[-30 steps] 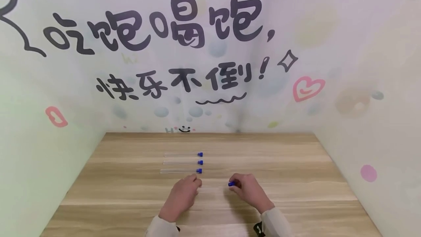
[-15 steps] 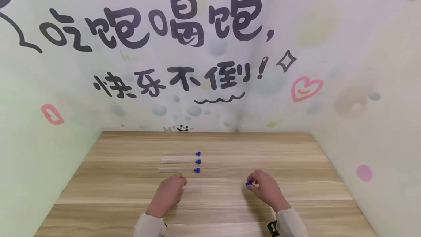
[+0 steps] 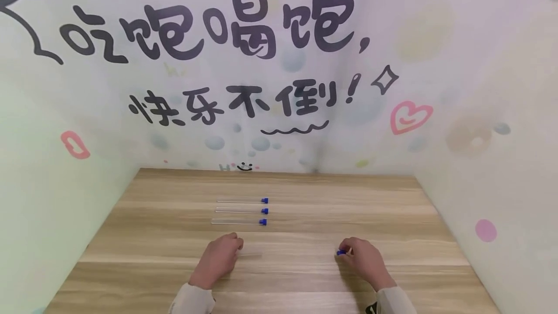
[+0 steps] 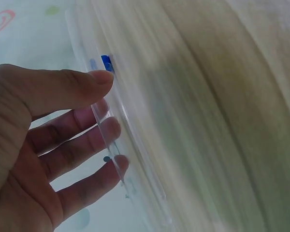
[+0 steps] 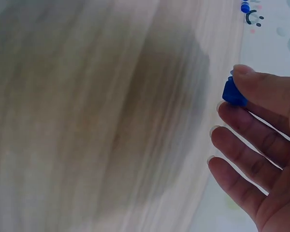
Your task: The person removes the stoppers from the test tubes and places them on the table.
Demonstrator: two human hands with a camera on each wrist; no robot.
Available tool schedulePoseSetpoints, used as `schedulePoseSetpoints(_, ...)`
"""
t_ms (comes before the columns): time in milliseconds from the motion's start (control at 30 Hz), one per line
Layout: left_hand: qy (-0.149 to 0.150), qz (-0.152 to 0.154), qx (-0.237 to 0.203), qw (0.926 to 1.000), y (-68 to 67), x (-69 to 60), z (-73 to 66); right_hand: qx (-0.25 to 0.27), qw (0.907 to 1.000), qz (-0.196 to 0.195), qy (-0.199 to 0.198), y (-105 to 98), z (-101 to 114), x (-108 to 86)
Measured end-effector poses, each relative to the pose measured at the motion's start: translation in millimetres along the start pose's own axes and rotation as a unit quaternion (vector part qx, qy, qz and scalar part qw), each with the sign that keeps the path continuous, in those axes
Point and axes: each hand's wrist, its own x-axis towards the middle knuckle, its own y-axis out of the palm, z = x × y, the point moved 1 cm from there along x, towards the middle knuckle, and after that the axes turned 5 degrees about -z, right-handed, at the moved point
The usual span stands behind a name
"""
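My left hand pinches a clear, thin tube between thumb and fingers; in the head view its faint end points right from the fingertips. Between the thumb and fingertips of my right hand is a small blue cap, seen closer in the right wrist view as a blue piece. The cap and the held tube are well apart, both over the front half of the table. Just behind my left hand lies a capped tube, its blue end to the right.
Two more clear tubes with blue right ends, a middle one and a rear one, lie parallel on the wood-grain table. Pale walls with dark lettering stand behind and at both sides.
Both hands have moved apart, the left one leftward and the right one rightward with the blue cap, which is now slightly nearer the front. The tubes lying on the table keep their arrangement.
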Motion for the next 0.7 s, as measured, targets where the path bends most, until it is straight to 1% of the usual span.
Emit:
schedulePoseSetpoints(233, 0.033, -0.014, 0.021, 0.9991, 7.6, 1.4, 1.7, 0.004, 0.9999, 0.009, 0.005, 1.1, -0.2, -5.8)
schedulePoseSetpoints(333, 0.034, -0.015, 0.026, 0.9990, 11.7, 0.3, 2.4, 0.006, 0.9999, 0.010, 0.005, 2.7, -1.2, -7.4)
schedulePoseSetpoints(533, 0.024, 0.004, 0.031, 0.9992, 18.2, -1.4, 4.4, 0.006, 1.0000, 0.007, 0.002, 4.2, -1.8, -8.9)
schedulePoseSetpoints(700, 0.025, -0.005, 0.034, 0.9991, 22.2, -3.7, 6.5, -0.002, 1.0000, 0.009, 0.000, 5.1, -1.8, -9.9)
